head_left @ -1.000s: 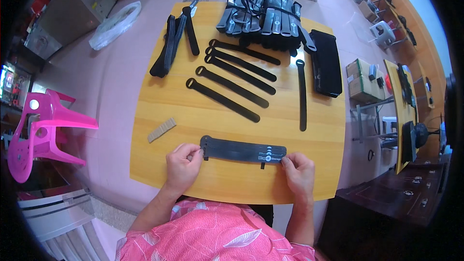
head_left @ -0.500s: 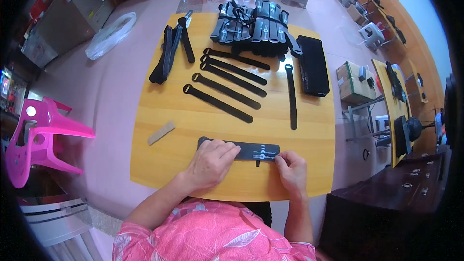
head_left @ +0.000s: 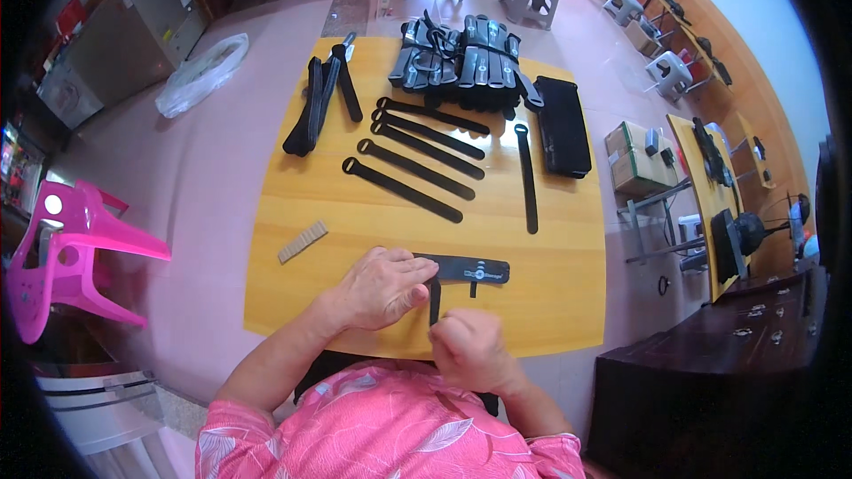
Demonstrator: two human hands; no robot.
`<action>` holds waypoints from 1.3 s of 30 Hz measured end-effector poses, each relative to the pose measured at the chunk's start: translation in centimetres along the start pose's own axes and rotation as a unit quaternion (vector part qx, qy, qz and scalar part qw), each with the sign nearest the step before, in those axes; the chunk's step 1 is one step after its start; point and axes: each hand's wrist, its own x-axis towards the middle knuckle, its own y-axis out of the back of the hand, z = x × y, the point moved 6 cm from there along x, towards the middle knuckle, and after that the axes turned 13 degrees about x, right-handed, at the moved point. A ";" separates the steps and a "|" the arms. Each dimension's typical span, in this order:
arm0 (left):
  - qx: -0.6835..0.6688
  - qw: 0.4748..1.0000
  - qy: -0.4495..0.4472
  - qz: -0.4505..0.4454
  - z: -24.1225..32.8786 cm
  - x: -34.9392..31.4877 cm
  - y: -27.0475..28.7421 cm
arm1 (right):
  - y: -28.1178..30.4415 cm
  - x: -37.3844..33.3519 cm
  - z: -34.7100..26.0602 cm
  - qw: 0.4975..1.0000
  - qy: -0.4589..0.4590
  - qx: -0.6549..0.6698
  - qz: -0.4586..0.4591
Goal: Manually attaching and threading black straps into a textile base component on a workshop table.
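My left hand [head_left: 377, 288] lies flat on the near part of the table, its fingers stretched over one end of a wide black strap [head_left: 457, 271] with pale print. A narrow black strap [head_left: 435, 302] runs from beside those fingers toward my body. Closed in a fist, my right hand [head_left: 470, 348] grips the near end of that narrow strap. A small black tab [head_left: 473, 289] sticks out below the wide strap. Farther up lie several black straps with looped ends [head_left: 408, 191], side by side and slanting, and one single strap [head_left: 527, 182] to their right.
At the table's back are a bundle of tied black straps [head_left: 470, 53], a black stack [head_left: 564, 129] and folded black straps [head_left: 311, 111]. A ridged tan strip [head_left: 303, 242] lies at the left on the wooden table [head_left: 355, 231]. A pink stool [head_left: 84, 248] stands left.
My right hand has left the wide strap's right end and moved left and toward my body. It now grips a narrow strap pulled out beside my left hand.
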 end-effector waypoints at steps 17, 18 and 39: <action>0.191 0.981 0.013 0.036 3.0 -0.4 -0.6 | 0.6 2.8 10.3 0.964 -0.252 0.035 0.079; 0.244 0.969 0.002 0.043 3.3 -0.3 -0.7 | 0.4 2.8 11.5 0.946 -0.303 0.087 0.082; -0.345 0.717 0.184 0.578 -3.6 -20.9 19.4 | -1.9 3.8 9.5 0.920 -0.342 -0.179 0.062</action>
